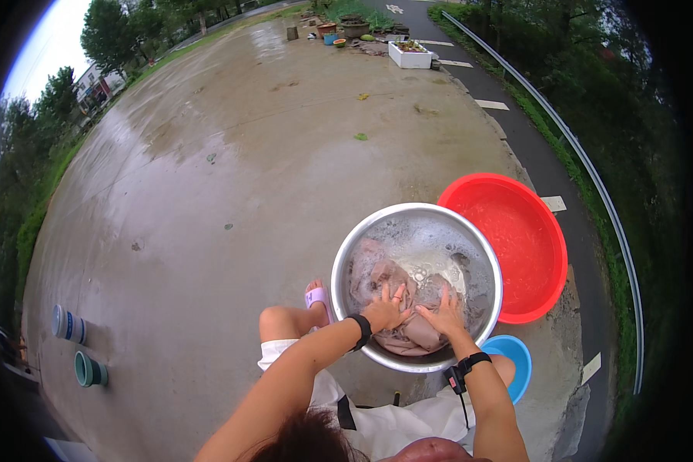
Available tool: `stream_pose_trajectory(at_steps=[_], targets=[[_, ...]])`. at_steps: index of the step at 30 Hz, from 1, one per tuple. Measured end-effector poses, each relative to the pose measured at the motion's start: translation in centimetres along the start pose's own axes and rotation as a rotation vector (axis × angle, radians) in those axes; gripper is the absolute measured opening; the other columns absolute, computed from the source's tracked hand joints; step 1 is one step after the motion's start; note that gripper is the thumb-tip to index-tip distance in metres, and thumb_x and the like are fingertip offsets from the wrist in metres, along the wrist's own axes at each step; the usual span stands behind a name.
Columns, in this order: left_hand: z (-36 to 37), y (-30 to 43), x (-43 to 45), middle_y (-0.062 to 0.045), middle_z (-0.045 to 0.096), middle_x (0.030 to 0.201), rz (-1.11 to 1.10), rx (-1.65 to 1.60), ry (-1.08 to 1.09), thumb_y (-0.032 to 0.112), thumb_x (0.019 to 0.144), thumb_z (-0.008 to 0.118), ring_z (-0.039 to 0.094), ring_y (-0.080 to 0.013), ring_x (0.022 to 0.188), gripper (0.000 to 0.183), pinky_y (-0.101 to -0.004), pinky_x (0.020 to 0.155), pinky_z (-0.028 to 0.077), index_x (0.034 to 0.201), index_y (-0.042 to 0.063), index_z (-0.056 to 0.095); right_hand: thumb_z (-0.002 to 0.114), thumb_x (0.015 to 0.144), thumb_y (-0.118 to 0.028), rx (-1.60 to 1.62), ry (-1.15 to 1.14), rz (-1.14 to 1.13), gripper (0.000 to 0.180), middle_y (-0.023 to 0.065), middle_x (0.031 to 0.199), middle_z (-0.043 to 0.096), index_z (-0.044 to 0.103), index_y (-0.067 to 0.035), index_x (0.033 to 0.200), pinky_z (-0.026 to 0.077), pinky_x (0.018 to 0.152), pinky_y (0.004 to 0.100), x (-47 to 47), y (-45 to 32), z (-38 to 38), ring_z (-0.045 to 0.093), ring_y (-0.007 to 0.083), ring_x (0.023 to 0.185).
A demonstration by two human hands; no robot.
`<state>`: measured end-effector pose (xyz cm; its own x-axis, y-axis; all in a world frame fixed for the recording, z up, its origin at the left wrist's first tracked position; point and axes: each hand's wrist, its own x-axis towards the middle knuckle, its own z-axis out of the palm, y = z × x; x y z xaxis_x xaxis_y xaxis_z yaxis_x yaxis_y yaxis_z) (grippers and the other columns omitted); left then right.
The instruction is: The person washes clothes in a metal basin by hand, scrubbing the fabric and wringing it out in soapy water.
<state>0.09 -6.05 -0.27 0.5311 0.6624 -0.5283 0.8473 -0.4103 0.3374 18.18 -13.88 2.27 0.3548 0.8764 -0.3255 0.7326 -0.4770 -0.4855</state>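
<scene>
A large metal basin (339, 254) stands before me with soapy water and pinkish-brown wet cloth (418, 336) in it. My left hand (388, 307), with a ring and a black wristband, lies on the cloth, fingers spread. Just to its right my right hand (446, 315) rests on the same cloth, its fingers apart too; a black strap with a small device and cable is round that wrist. Neither hand plainly grips the cloth. Foam and bubbles cover part of the water, and some of the cloth is under it.
A red plastic tub (525, 242) holding water adjoins the basin at upper right. A blue basin (522, 369) is beside my right knee. Far left on the wet concrete are a white bucket (69, 325) and a green bucket (90, 369). A metal guardrail (603, 190) lines the road at right.
</scene>
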Motion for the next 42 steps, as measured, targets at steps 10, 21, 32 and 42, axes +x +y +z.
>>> stream_pose_trajectory(at_steps=[10, 21, 32, 42], targets=[[1.6, -1.5, 7.7, -0.026, 0.043, 0.142, 0.173, 0.255, -0.054, 0.047, 0.099, 0.029, 0.043, -0.0513, 0.125, 0.062, -0.0606, 0.101, 0.036, 0.137, 0.001, 0.048, 0.056, 0.08, -0.06, -0.332, -0.334, 0.152, 0.07, 0.0207, 0.132, 0.056, 0.062, -0.006, 0.124, 0.042, 0.102, 0.0434, 10.8, 4.9, 3.9, 0.053, 0.0332, 0.123], [-4.5, -2.7, 2.2, -0.032, 0.025, 0.149, 0.097, -0.753, -0.098, 0.065, 0.093, 0.036, 0.026, -0.0461, 0.138, 0.083, -0.0481, 0.113, 0.024, 0.143, -0.001, 0.036, 0.078, 0.068, -0.019, 0.428, 0.134, -0.08, 0.027, 0.011, 0.099, 0.066, 0.07, -0.005, 0.089, 0.049, 0.083, 0.0416, 1.3, -1.5, -4.0, 0.061, 0.0318, 0.094], [1.2, -3.6, -0.8, -0.024, 0.019, 0.155, 0.537, 0.144, 0.213, 0.056, 0.098, 0.035, 0.016, -0.0519, 0.14, 0.062, -0.0591, 0.112, 0.019, 0.149, 0.021, 0.032, 0.073, 0.071, -0.016, 0.38, 0.245, -0.459, 0.038, 0.0136, 0.118, 0.054, 0.067, -0.01, 0.107, 0.044, 0.095, 0.0418, -10.6, -6.5, -3.4, 0.05, 0.0324, 0.113], [2.3, -1.3, 1.3, -0.012, 0.016, 0.159, 0.27, 0.079, -0.027, 0.042, 0.103, 0.019, 0.001, -0.0413, 0.146, 0.056, -0.0565, 0.114, 0.011, 0.152, 0.016, 0.023, 0.058, 0.087, -0.053, 0.099, 0.059, -0.068, 0.081, 0.0288, 0.153, 0.016, 0.029, -0.009, 0.148, 0.026, 0.113, 0.0458, -2.7, -2.7, 0.2, 0.023, 0.0434, 0.14]])
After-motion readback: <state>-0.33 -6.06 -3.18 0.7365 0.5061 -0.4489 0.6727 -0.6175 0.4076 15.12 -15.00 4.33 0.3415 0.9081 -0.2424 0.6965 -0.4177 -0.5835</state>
